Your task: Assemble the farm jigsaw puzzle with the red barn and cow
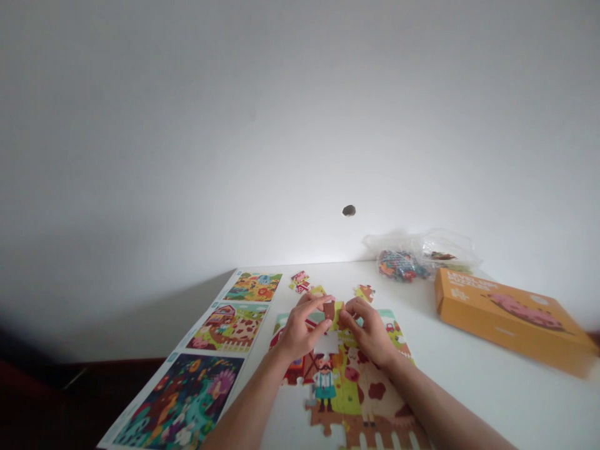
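Head view: the left hand [304, 328] and right hand [370, 331] pinch a brown-and-yellow jigsaw piece [334, 314] in a narrow grip, just above the part-built farm puzzle [349, 387] at lower centre on the white table [469, 350]. Picture sheets [206, 356] lie left, an orange box [510, 319] right, and a plastic bag of pieces [403, 262] upper right.

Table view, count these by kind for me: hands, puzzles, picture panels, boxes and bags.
Hands, left and right: 2
Puzzle: 1
Picture panels: 3
Box: 1
Plastic bag: 1
Total: 8
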The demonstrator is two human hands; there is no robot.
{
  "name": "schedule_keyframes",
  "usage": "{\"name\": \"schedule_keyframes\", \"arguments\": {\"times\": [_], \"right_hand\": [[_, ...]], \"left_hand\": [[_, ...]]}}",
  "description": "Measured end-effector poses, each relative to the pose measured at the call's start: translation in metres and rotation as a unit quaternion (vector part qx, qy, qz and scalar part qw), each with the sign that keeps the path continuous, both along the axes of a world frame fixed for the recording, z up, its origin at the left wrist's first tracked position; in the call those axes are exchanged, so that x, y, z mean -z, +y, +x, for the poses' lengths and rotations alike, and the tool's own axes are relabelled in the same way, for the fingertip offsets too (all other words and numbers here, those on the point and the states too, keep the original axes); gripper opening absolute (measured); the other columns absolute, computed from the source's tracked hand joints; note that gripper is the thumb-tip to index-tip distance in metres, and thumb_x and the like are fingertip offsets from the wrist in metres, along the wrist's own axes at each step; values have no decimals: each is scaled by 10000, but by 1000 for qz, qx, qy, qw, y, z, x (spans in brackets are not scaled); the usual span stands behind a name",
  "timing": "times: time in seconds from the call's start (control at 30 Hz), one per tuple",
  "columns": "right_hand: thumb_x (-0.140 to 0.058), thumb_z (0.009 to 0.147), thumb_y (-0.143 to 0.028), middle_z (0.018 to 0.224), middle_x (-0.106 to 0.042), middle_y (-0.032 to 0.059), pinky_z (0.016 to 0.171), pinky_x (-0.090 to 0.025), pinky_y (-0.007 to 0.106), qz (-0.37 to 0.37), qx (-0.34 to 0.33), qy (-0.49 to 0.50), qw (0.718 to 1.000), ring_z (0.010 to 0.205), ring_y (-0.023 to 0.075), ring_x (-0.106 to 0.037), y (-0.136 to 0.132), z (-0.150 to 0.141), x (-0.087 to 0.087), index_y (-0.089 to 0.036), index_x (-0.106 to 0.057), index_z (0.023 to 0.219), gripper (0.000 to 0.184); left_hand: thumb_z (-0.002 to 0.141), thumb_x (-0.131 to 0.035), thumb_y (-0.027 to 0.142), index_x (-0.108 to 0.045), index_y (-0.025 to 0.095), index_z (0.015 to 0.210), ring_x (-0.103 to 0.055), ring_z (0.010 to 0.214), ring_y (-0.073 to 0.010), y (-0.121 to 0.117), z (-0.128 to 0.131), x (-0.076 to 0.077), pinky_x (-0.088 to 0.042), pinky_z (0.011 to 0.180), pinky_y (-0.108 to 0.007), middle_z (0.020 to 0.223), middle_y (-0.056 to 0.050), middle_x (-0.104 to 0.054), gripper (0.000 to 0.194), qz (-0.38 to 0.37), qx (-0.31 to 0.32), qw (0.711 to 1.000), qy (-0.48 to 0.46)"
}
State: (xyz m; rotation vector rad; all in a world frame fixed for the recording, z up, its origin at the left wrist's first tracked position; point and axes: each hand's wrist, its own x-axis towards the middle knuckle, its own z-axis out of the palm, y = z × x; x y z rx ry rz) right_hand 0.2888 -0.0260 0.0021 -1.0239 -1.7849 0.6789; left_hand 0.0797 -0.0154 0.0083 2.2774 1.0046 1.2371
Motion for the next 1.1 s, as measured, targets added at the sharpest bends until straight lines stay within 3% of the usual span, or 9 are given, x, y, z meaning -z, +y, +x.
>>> {"name": "schedule_keyframes", "arguments": {"times": [0.17,0.37,0.53,0.63,0.93,1.1], "right_hand": [[-484,990,-430,841,-613,37,780,-463,301,-2,-6,0,1000,807,175,-573,0,0,-2,-205,-614,738,362],[-479,988,-406,852,-613,38,800,-456,312,-9,-19,-1,1000,823,180,-582,-3,0,-3,-206,-630,763,337],[-585,920,-345,934,-626,50,842,-453,330,-10,-28,-10,1000,900,203,-585,-4,0,-3,-207,-637,817,180],[-569,927,-321,934,-624,50,845,-450,334,-12,-29,-10,999,901,202,-584,-4,-1,-3,-209,-632,822,165],[-542,932,-302,917,-616,56,831,-460,341,1,-26,-10,1000,886,207,-580,-3,-1,-2,-210,-613,820,161],[-540,927,-283,923,-615,59,833,-462,341,1,-28,-5,1000,898,210,-581,-1,-1,1,-212,-616,826,146]], "left_hand": [[794,-672,178,-547,248,1379,-601,1045,-237,-1,0,2,-483,1012,-443,1082,-88,-651,602,-28,4,1000,7],[850,-633,214,-604,236,1282,-651,973,-205,1,2,3,-542,925,-378,1177,-102,-661,434,-65,-14,998,-23],[879,-628,279,-604,211,1216,-704,876,-197,2,3,3,-564,874,-346,989,-65,-734,345,-118,-28,989,-87],[891,-618,302,-615,207,1184,-708,929,-204,2,2,2,-560,860,-323,1017,-65,-741,308,-132,-32,985,-105],[868,-637,330,-641,191,1238,-705,946,-217,2,2,-1,-575,831,-327,1133,-97,-731,395,-175,-25,976,-128],[859,-649,337,-656,194,1230,-705,926,-213,1,2,-2,-575,795,-302,1100,-89,-741,397,-192,-18,970,-146]]}}
